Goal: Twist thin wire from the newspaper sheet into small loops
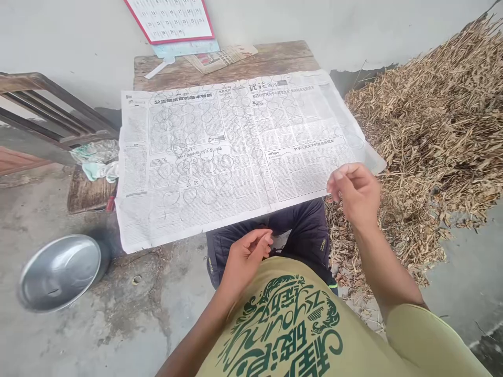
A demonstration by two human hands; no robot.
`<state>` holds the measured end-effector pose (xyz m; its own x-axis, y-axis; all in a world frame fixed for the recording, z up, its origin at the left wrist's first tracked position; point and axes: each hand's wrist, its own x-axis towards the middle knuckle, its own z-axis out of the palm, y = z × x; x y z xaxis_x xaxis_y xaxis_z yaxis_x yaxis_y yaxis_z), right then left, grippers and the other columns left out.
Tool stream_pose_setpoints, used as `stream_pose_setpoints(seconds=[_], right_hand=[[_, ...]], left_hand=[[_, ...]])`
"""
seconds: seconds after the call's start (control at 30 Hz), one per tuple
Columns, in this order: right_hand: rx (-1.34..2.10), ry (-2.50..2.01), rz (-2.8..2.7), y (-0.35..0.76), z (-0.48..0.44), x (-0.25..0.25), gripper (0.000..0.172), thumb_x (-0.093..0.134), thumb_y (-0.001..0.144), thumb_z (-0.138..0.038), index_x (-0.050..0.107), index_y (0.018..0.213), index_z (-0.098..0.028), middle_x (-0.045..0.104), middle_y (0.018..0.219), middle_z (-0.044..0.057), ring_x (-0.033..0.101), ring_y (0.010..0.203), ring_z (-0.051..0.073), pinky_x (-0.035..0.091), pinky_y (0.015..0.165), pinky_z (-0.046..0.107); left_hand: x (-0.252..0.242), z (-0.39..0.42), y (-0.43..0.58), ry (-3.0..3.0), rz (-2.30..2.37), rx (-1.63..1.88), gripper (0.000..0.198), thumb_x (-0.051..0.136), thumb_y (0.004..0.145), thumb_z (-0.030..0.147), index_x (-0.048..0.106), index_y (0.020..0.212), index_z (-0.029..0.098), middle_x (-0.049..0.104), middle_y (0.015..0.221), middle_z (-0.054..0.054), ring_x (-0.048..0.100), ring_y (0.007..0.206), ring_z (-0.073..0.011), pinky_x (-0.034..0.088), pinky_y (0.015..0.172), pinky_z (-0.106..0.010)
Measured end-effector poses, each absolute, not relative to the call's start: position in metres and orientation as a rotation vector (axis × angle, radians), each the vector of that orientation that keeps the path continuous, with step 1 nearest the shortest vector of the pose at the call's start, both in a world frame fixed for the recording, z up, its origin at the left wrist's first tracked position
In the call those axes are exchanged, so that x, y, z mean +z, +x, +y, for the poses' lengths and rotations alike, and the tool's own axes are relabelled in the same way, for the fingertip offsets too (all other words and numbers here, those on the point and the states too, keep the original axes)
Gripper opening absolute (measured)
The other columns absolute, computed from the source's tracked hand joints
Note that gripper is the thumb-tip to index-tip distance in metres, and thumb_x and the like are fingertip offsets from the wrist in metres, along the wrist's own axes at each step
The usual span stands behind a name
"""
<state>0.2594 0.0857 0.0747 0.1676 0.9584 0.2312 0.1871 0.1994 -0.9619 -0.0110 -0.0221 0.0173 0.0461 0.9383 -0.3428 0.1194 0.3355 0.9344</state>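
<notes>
A large sheet of newspaper marked with many pen-drawn ovals lies spread over a small wooden table. My right hand hovers at the paper's near right edge, fingers curled with the fingertips pinched together; nothing shows between them. My left hand rests low over my lap, just below the paper's near edge, fingers loosely curled and together, touching nothing I can make out. I sit with dark trousers under the table edge.
A metal bowl sits on the concrete floor at the left. A heap of dry stalks fills the right side. A wooden bench and crumpled cloth lie at the left. A calendar hangs on the wall.
</notes>
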Motion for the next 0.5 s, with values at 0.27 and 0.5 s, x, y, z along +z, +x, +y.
stream_pose_setpoints(seconds=[0.27,0.5], right_hand=[[1.398,-1.041,-1.011,0.204,0.053,0.054,0.025,0.078,0.098,-0.044,0.062,0.094,-0.026,0.069,0.083,0.002,0.062,0.062,0.015,0.041,0.042,0.025],[1.622,-0.98,-0.749,0.175,0.029,0.034,0.028,0.086,0.091,-0.042,0.067,0.088,-0.022,0.071,0.083,0.001,0.061,0.063,0.012,0.041,0.043,0.021]], left_hand=[[0.043,0.009,0.016,0.817,1.072,1.045,0.038,0.084,0.095,0.043,0.084,0.127,0.024,0.079,0.091,-0.004,0.067,0.066,-0.0133,0.061,0.065,-0.029],[0.033,0.017,0.029,0.578,1.05,1.255,0.024,0.093,0.087,0.039,0.09,0.104,0.022,0.073,0.078,-0.001,0.06,0.064,-0.0104,0.052,0.056,-0.023]])
